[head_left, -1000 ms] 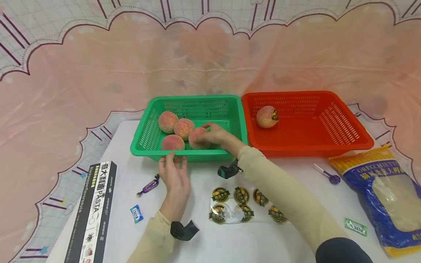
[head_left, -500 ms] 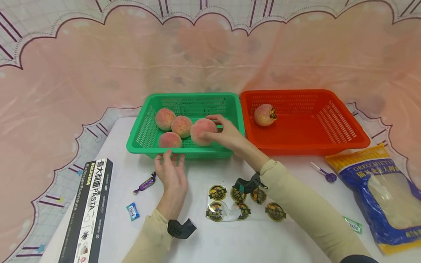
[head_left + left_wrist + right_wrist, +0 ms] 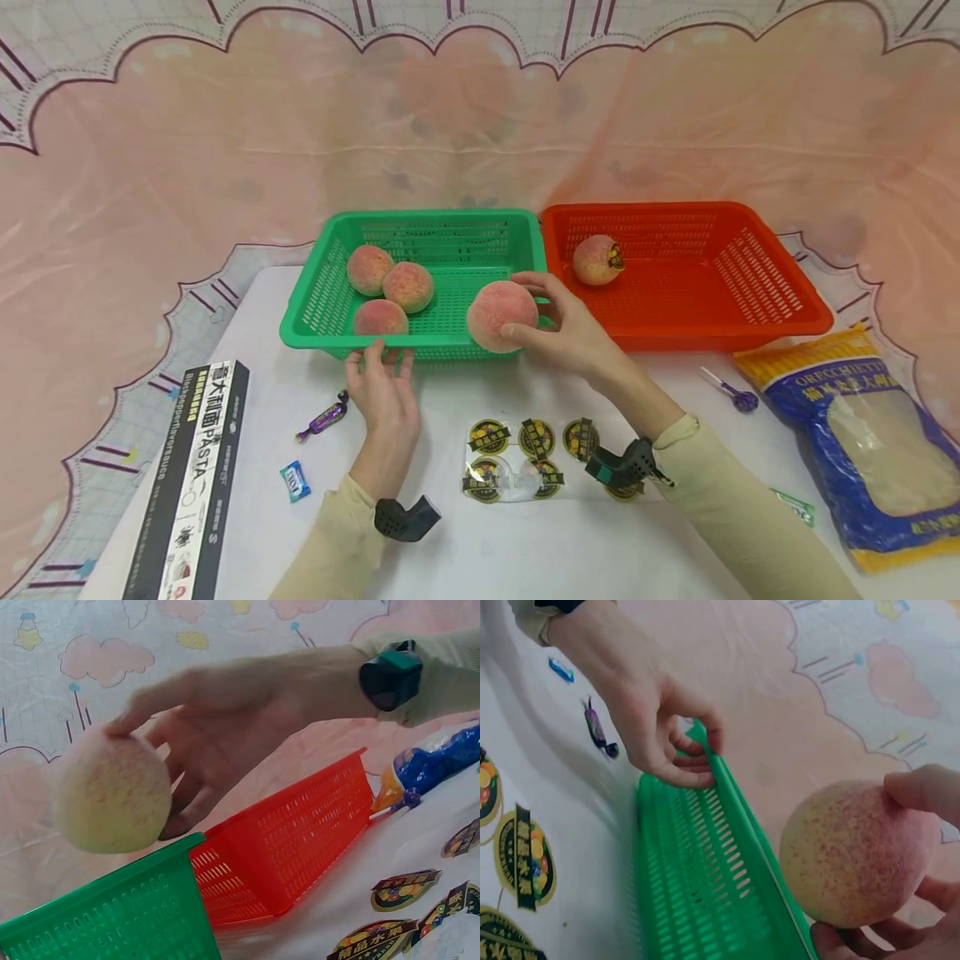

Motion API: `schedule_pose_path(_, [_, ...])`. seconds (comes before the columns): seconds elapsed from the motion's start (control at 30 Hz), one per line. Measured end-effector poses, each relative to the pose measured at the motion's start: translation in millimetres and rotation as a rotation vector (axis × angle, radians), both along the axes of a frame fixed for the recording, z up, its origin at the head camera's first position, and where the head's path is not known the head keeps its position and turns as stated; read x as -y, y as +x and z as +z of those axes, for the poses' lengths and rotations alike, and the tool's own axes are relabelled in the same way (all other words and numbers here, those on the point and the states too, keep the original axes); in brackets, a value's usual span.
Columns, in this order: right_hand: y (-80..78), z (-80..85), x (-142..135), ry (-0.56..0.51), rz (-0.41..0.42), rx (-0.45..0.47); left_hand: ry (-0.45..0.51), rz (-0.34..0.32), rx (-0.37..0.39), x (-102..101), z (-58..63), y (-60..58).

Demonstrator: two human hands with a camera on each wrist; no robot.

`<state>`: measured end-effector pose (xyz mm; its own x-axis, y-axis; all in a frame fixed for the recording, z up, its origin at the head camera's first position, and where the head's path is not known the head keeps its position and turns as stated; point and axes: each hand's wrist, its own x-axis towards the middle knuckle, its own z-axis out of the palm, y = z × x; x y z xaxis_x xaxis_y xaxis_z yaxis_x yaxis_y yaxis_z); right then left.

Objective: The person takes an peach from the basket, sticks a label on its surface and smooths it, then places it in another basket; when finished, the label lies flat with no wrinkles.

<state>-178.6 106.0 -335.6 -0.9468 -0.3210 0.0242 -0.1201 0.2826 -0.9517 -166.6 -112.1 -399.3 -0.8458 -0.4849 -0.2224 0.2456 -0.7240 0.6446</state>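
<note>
Your right hand (image 3: 570,329) holds a peach (image 3: 501,317) between thumb and curled fingers, just above the front rim of the green basket (image 3: 450,341), toward its right end. Your left hand (image 3: 384,408) grips that same rim farther left; the right wrist view shows its fingers bent round the edge. Three other peaches (image 3: 408,287) lie together in the basket's left half.

You look to be partway through lifting this peach out. As I judge it, the next move calls for an even, gentle pinch and enough height to clear the rim, with your left hand steadying the basket.

Just beside the green basket, the red basket (image 3: 697,342) holds one peach with a dark sticker (image 3: 615,256) on its side. Nearer you, a clear sticker sheet (image 3: 513,454) lies on the white tabletop (image 3: 570,550). Out to your left are a purple candy (image 3: 322,418), a blue packet (image 3: 295,481) and a long pasta box (image 3: 187,483); to your right, a lollipop (image 3: 744,402), a green packet (image 3: 793,507) partly behind your sleeve, and an orecchiette bag (image 3: 877,450). Behind everything hangs a pinkish printed curtain (image 3: 450,125) with a scalloped border.
</note>
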Motion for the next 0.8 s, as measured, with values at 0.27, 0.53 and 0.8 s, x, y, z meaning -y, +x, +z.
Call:
schedule_pose_path(0.27, [23.8, -13.5, -27, -0.054, 0.117, -0.078, -0.024, -0.007, -0.003, 0, -0.4, -0.3])
schedule_pose_path(0.53, [35.7, -46.6, -46, -0.012, 0.250, -0.106, -0.030, -0.012, -0.016, 1, -2.1, 0.5])
schedule_pose_path(0.8, [29.8, -78.5, -53, 0.039, 0.158, 0.014, -0.038, -0.237, 0.123, 0, -21.5, -3.4])
